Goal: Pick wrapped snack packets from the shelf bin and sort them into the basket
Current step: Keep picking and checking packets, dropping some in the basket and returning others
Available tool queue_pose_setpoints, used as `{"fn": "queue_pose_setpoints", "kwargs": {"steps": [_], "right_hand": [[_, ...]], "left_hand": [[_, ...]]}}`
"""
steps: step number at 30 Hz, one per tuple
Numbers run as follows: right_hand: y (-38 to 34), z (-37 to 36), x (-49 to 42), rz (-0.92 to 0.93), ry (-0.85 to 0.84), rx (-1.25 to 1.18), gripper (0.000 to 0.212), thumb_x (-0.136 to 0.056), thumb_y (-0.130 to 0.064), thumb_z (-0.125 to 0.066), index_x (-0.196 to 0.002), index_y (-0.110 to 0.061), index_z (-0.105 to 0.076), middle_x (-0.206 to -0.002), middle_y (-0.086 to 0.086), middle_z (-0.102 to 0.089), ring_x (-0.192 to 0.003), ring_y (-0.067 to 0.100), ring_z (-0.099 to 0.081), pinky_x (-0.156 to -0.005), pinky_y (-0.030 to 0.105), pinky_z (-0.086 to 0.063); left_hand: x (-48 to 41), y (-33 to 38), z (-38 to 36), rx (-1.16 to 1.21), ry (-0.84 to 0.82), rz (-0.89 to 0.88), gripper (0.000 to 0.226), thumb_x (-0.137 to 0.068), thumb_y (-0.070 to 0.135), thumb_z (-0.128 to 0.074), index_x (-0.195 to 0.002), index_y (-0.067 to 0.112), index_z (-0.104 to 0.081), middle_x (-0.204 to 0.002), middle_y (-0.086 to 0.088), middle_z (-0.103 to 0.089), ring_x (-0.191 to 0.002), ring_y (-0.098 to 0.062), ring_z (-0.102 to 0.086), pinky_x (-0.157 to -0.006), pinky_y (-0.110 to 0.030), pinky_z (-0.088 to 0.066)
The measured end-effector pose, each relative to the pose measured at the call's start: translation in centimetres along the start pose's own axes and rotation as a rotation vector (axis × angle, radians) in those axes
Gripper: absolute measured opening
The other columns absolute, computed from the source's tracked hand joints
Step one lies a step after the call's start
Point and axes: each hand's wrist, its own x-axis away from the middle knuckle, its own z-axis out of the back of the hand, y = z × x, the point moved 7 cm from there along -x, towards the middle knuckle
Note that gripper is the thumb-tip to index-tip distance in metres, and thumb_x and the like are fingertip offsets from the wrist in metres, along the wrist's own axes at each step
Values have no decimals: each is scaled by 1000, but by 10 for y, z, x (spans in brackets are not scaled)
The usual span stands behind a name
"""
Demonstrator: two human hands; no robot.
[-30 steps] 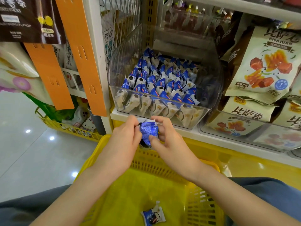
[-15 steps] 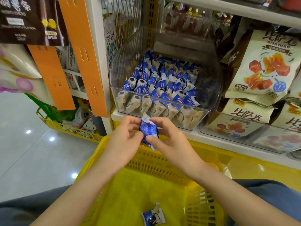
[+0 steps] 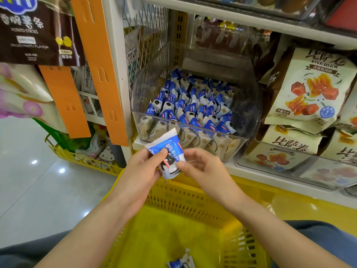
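Observation:
A blue-and-white snack packet (image 3: 168, 153) with a dark cookie picture is held above the far rim of the yellow basket (image 3: 185, 202). My left hand (image 3: 144, 169) pinches its left side with thumb on the front. My right hand (image 3: 202, 169) holds its right edge between thumb and curled fingers. Behind them a clear shelf bin (image 3: 239, 146) holds several rows of the same packets (image 3: 193, 109). One more packet (image 3: 181, 263) lies on the basket floor near the bottom edge.
Large beige snack bags (image 3: 313, 88) fill the shelf and a clear bin at the right. An orange hanging strip (image 3: 102, 70) and a white shelf post stand at the left. A second yellow basket (image 3: 81, 157) sits on the shiny floor at the left.
The packet has been turned in both hands from its crumpled blue back to its printed front, now flat and facing me. The view has shifted closer to the shelf.

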Motion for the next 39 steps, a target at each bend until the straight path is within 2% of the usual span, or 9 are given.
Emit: {"fn": "queue_pose_setpoints", "kwargs": {"steps": [5,9,12,16,21,24,29,35,39], "right_hand": [[-4,5,-2,5,25,-299,20,-77,6,-66,-86,-12,-63,-69,-3,-69,-58,4,-64,-57,15,-52],[-14,11,2,27,49,-369,25,-76,11,-63,-92,-9,-62,-74,-4,-70,-63,5,-65,-59,16,-54],[-27,10,6,85,45,-202,37,-77,12,-62,-95,-21,-60,-78,-13,-69,-65,1,-63,-64,15,-54],[-62,10,3,300,81,110,40,-84,3,-60,-106,-31,-58,-98,-16,-66,-92,-3,-61,-83,14,-49],[-94,29,-61,438,260,300,26,-91,-8,-54,-107,-29,-58,-102,-16,-61,-89,-4,-58,-77,5,-44],[-90,48,-131,322,379,430,25,-92,-5,-50,-116,-11,-59,-107,-1,-61,-94,6,-59,-72,2,-39],[-57,79,-214,107,394,745,30,-97,-13,-42,-124,-3,-52,-122,20,-57,-107,32,-54,-82,31,-39],[-32,91,-256,-16,347,815,30,-99,-20,-40,-121,-5,-54,-122,20,-56,-107,35,-53,-86,34,-41],[-23,95,-270,-136,320,865,30,-97,-23,-46,-115,-3,-60,-120,21,-59,-104,35,-56,-77,30,-37]], "left_hand": [[1,4,-1,47,-3,-16,20,-86,18,-56,-102,9,-65,-93,-4,-74,-86,-13,-70,-65,-22,-56],[5,10,-8,-65,-86,-15,50,-68,35,-66,-113,14,-63,-104,-2,-72,-100,-17,-66,-96,-42,-48],[7,22,-7,-114,-60,-75,38,-74,35,-65,-109,22,-64,-102,5,-72,-101,-14,-66,-98,-45,-46],[3,41,1,-129,8,-167,20,-85,29,-60,-104,27,-64,-101,7,-72,-98,-12,-66,-92,-40,-50],[-7,63,18,2,102,-229,12,-87,25,-59,-98,23,-63,-95,2,-73,-87,-12,-69,-71,-27,-56],[-9,69,23,42,105,-238,12,-86,26,-59,-98,24,-62,-90,7,-73,-85,-9,-70,-69,-26,-58],[-9,75,27,69,102,-250,10,-86,26,-59,-96,24,-62,-91,5,-73,-82,-10,-70,-68,-25,-57],[-14,77,30,43,125,-269,12,-85,27,-60,-96,22,-62,-94,2,-72,-81,-12,-70,-67,-26,-56],[-20,76,31,34,137,-255,15,-86,27,-59,-99,21,-61,-96,1,-71,-79,-10,-70,-66,-25,-56]]}}
